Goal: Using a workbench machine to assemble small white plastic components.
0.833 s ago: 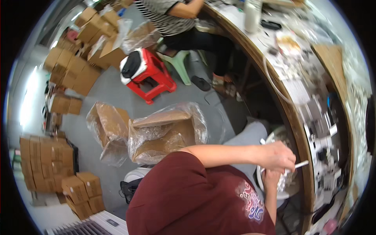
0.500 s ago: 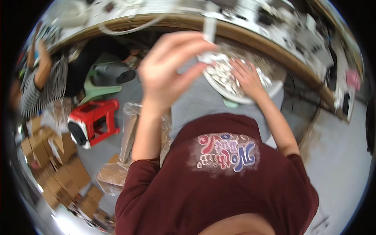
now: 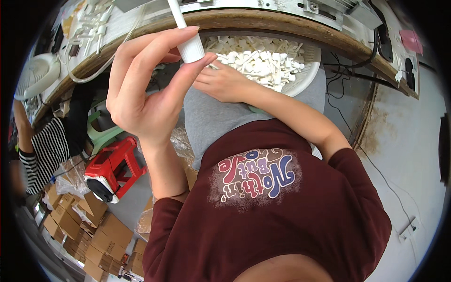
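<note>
Raised at the upper left of centre, my left hand (image 3: 150, 94) pinches a white ribbed cap (image 3: 191, 50) between thumb and fingers. A thin white stem (image 3: 176, 11) rises from the cap and runs out of the top of the view. My right hand (image 3: 223, 82) rests at the left side of a round white basket (image 3: 310, 77) on my lap. Its fingers are curled in, and the fingertips are partly hidden behind my left thumb. Many small white plastic pieces (image 3: 270, 66), some with thin stems, fill the basket.
A wooden-edged workbench (image 3: 263, 21) with metal fixtures crosses the top. More white parts (image 3: 94, 23) and a white fan (image 3: 37, 77) are at upper left. A person in a striped top (image 3: 51, 148) sits left, near a red stool (image 3: 117, 164) and cardboard boxes (image 3: 101, 239).
My left hand has moved left and now clearly holds the cap. My right hand has drawn left from on top of the pieces to the basket's side, its fingers curling.
</note>
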The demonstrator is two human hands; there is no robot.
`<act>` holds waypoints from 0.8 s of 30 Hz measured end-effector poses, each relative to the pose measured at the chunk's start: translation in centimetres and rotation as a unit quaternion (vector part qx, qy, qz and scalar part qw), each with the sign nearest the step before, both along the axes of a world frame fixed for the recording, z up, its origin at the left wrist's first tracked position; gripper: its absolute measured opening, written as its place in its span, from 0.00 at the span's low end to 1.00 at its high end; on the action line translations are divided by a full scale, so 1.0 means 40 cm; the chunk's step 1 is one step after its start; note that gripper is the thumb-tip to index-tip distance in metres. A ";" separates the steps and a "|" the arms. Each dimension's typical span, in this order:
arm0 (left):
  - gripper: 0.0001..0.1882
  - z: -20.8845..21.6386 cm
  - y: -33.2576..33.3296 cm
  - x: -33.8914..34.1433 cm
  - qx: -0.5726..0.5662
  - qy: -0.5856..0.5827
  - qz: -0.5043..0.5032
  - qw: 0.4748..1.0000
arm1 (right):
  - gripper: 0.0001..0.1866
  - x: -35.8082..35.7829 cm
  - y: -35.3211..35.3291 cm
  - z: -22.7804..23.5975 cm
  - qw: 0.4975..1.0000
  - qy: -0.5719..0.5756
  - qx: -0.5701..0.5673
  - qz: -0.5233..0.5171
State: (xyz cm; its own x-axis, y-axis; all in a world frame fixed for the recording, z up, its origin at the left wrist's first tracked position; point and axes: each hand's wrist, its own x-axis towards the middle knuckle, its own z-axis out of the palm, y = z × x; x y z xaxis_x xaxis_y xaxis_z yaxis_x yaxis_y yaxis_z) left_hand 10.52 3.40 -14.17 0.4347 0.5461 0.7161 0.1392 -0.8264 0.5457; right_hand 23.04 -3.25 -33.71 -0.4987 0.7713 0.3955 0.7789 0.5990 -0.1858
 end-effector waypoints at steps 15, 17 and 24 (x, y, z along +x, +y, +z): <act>0.22 0.007 0.011 0.044 0.013 -0.003 -0.011 1.000 | 0.06 0.146 -0.009 -0.041 0.998 0.019 0.049 -0.027; 0.22 0.013 0.013 0.037 0.012 0.019 0.001 1.000 | 0.13 0.180 -0.014 -0.045 0.998 0.021 0.043 -0.047; 0.21 0.022 0.040 0.083 -0.011 0.002 -0.022 1.000 | 0.12 0.287 -0.051 0.000 0.987 0.017 -0.015 -0.156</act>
State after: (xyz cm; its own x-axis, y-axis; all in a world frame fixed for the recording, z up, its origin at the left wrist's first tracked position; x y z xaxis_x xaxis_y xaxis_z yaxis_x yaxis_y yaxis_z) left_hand 13.83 4.99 -13.31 0.4606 0.5428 0.7023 0.1054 -0.8191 0.5640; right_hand 34.53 -5.28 -33.70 -0.2217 0.8974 0.3815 0.9180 0.3240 -0.2287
